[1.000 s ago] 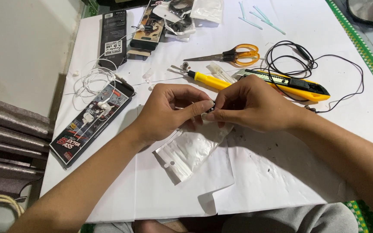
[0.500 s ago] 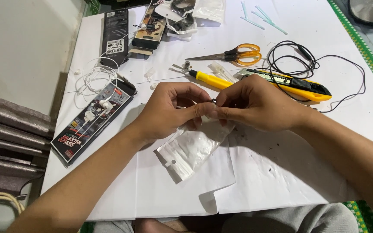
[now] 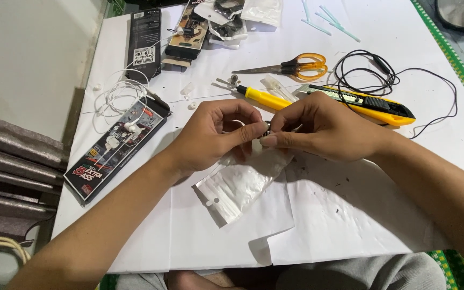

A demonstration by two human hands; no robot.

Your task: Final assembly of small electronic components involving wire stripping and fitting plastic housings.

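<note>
Head view: left hand (image 3: 216,134) and right hand (image 3: 323,131) meet at centre, fingertips pinching a small metal part (image 3: 267,129) between them. Clear bag (image 3: 243,182) lies just beneath at 6 o'clock. Screwdriver (image 3: 261,98) at 12, cutter (image 3: 371,103) at 2, scissors (image 3: 296,65) beyond. Paper (image 3: 350,215) bare toward near edge.

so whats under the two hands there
A clear plastic pouch lies on the white paper just below the left hand and right hand. Its top end is covered by the fingers.
</note>
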